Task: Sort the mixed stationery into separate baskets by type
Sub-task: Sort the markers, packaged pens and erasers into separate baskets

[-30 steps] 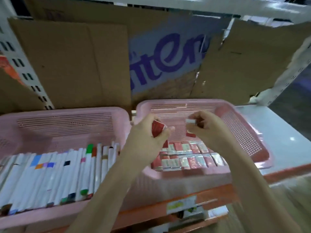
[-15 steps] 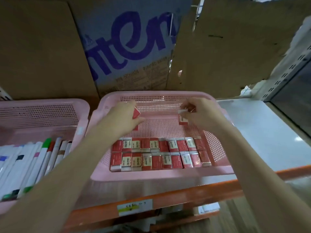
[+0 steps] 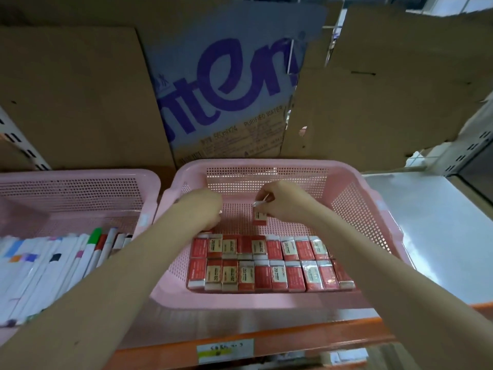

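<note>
Both your hands were inside the right-hand pink basket (image 3: 354, 188), above its bare mesh floor behind the packed erasers. Your right hand (image 3: 286, 201) pinched one red-sleeved eraser (image 3: 260, 217) by its top end between thumb and fingertips, so that it hung upright, its lower end close to the mesh; whether it touched the floor could not be told. Your left hand (image 3: 204, 209) sat curled, knuckles up, at the back-left corner of the rows; a sliver of red showed just beneath it, but whether those fingers held anything could not be told. The rows of erasers (image 3: 269, 263) lay flat in two lines across the near half of the basket, sleeves red and cream, some marked 2B. The left pink basket (image 3: 80, 188) held markers (image 3: 61, 265) laid side by side, white barrels with coloured caps. Cardboard sheets (image 3: 80, 97) stood behind both baskets, one printed in purple lettering. An orange shelf edge (image 3: 306, 340) ran below with a paper label (image 3: 225, 349).
</note>
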`<state>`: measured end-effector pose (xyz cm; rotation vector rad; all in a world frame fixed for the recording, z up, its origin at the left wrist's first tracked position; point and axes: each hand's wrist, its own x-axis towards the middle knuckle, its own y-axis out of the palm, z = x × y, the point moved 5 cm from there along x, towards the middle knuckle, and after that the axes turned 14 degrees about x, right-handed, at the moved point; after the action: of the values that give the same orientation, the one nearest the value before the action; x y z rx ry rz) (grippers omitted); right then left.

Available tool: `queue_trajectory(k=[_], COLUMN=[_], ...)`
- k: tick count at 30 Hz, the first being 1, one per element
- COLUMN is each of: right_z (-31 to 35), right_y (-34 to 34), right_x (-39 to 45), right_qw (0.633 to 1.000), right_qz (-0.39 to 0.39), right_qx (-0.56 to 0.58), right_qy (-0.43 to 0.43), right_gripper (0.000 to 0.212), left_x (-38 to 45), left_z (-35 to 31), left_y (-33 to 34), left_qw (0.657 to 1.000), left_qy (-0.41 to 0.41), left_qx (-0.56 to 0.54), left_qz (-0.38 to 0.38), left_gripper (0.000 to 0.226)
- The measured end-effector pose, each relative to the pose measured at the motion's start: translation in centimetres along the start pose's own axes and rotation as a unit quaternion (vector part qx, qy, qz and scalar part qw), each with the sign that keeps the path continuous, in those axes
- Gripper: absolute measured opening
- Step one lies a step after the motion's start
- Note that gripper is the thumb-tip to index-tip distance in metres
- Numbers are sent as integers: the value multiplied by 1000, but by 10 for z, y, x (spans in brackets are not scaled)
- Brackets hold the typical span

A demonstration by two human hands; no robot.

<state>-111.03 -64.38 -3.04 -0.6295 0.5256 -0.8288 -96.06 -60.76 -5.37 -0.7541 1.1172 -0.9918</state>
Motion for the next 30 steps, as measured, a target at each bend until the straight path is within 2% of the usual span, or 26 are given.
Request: queue_trajectory(k=[3, 5, 8, 10, 14, 19, 23, 25, 28, 30], right_z=[6, 13, 20, 27, 40, 30, 3, -14, -39, -47], right_y=[10, 22, 40, 49, 65, 52, 15, -1, -19, -24], right_x=[11, 21, 36, 42, 39, 31, 10, -6, -29, -42], right_qw=[1000, 999, 995, 995, 990, 990, 993, 993, 989, 985], right_qz=[19, 31, 40, 51, 100, 106, 39, 24, 14, 18], right_qx=[9, 7, 34, 6, -60, -60, -73, -70, -92, -104], right_qy=[22, 39, 81, 90, 74, 77, 86, 91, 119, 134], right_gripper=[22, 24, 22, 25, 31, 30, 40, 36, 33, 34], left_x=[-6, -21, -50, -65, -79, -64, -32, -16, 0, 5], left_z=[14, 28, 47, 58, 66, 43, 12, -6, -27, -33], left_y=[-11, -24, -37, -38, -36, -36, -32, -26, -21, -17], left_qw=[995, 982, 960, 947, 932, 936, 947, 961, 977, 986], left_qy=[-25, -58, -113, -131, -126, -76, -30, 0, 26, 33], left_qx=[-76, -121, -129, -159, -211, -229, -217, -201, -133, -80], left_qz=[-53, -131, -221, -246, -266, -256, -236, -190, -165, -143], left_gripper=[28, 36, 46, 46, 32, 28, 27, 38, 59, 62])
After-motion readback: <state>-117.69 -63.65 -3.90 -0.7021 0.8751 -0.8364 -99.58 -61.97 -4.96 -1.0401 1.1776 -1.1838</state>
